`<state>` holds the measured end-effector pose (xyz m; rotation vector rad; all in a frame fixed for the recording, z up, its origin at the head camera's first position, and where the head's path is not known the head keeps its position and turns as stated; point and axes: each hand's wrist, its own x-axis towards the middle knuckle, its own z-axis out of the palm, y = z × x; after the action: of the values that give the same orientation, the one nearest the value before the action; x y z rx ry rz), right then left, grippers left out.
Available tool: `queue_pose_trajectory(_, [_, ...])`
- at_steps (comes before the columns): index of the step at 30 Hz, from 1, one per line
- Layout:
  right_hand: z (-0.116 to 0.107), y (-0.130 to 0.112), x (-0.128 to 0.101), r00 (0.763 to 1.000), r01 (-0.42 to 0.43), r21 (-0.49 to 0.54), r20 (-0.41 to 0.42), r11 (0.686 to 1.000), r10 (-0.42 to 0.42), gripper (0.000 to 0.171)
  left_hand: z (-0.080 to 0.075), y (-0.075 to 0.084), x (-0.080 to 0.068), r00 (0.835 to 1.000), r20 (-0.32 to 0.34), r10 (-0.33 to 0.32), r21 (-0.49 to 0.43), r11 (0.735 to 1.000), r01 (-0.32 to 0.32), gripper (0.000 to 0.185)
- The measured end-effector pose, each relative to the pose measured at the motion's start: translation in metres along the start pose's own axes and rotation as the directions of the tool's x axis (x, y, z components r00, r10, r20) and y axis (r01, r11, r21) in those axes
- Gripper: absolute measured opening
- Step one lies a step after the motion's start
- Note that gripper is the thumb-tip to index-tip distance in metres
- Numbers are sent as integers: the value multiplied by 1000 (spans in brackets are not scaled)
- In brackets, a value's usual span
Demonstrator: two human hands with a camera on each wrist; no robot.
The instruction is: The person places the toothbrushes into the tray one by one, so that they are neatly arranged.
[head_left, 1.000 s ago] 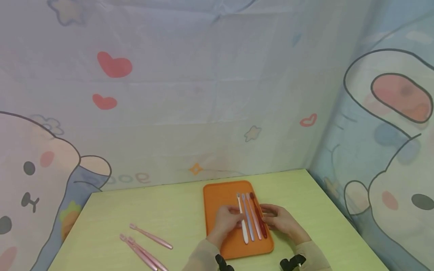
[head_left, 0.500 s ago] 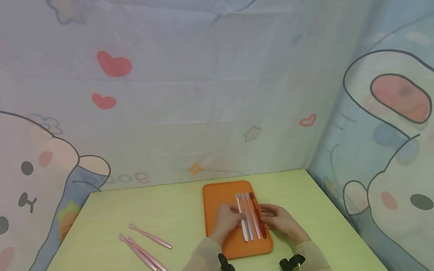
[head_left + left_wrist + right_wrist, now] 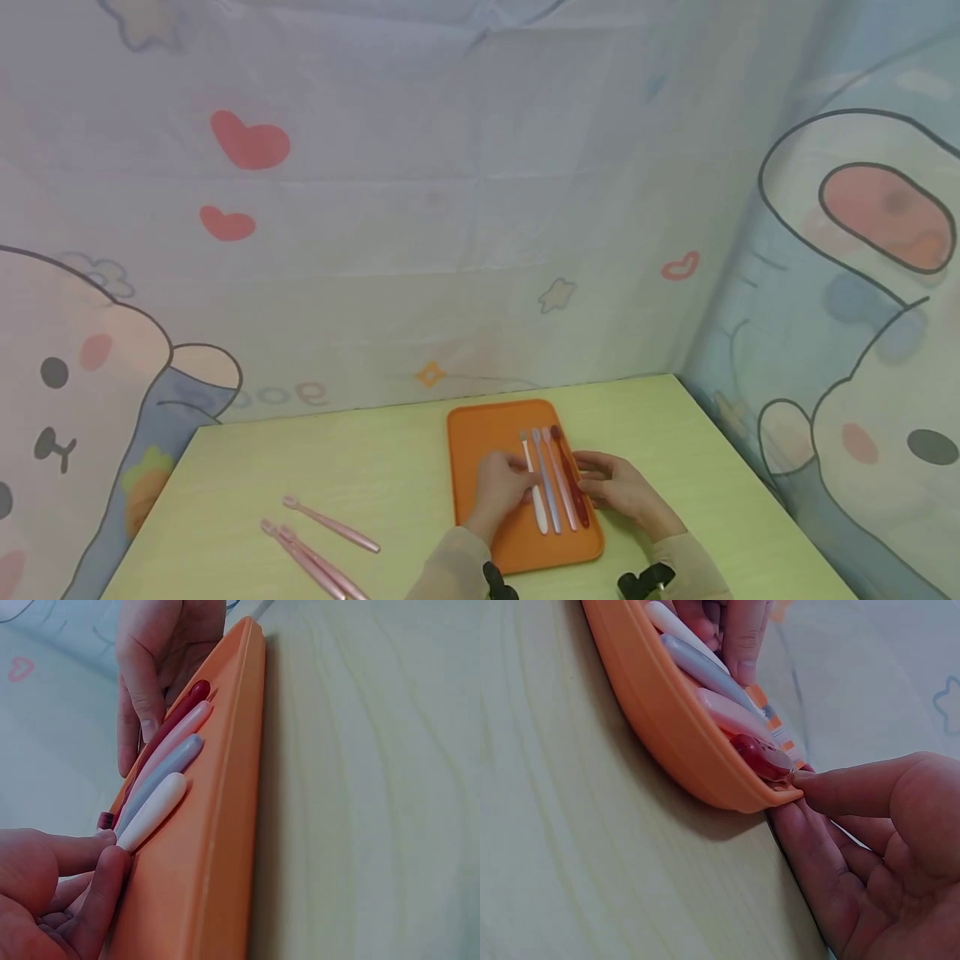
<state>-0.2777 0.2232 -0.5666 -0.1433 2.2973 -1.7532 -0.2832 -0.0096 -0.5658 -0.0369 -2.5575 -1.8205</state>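
On an orange tray (image 3: 474, 425) several toothbrushes lie side by side. The leftmost is a white toothbrush (image 3: 540, 514), pinched by my left hand (image 3: 501, 485) between thumb and fingers partway along it. To its right are a lavender toothbrush (image 3: 552, 497), a pink toothbrush (image 3: 564, 492) and a dark red toothbrush (image 3: 572, 483) along the tray's right side. My right hand (image 3: 617, 487) grips that side's rim. In the right wrist view its thumb (image 3: 847, 789) is on the rim beside the red toothbrush, the other fingers outside and below.
Several pink toothbrushes (image 3: 333, 525) lie loose on the pale yellow-green table (image 3: 390, 467), left of the tray. A patterned cloth (image 3: 375, 250) hangs behind the table, and another (image 3: 795, 350) along the right side.
The white toothbrush's handle end has slid slightly away from me in my left hand, about level with the others. My right hand has stayed at the tray's rim.
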Motion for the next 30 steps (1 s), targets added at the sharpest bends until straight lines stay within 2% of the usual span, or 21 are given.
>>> queue_pose_trajectory(9, [-1, 3, 1, 1000, 24, -5, -1, 1000, -24, 58, 1, 0, 0, 1000, 5, 1, -28, 1000, -1, 22])
queue_pose_trajectory(17, [0, 2, 1, 1000, 11, -9, -10, 1000, -11, 57, -3, 0, -3, 999, 24, -34, -119, 992, 36, 20])
queue_pose_trajectory(30, [0, 4, 1, 1000, -2, 3, -19, 1000, 3, 55, -6, 7, -8, 999, 33, -39, -123, 992, 43, 23])
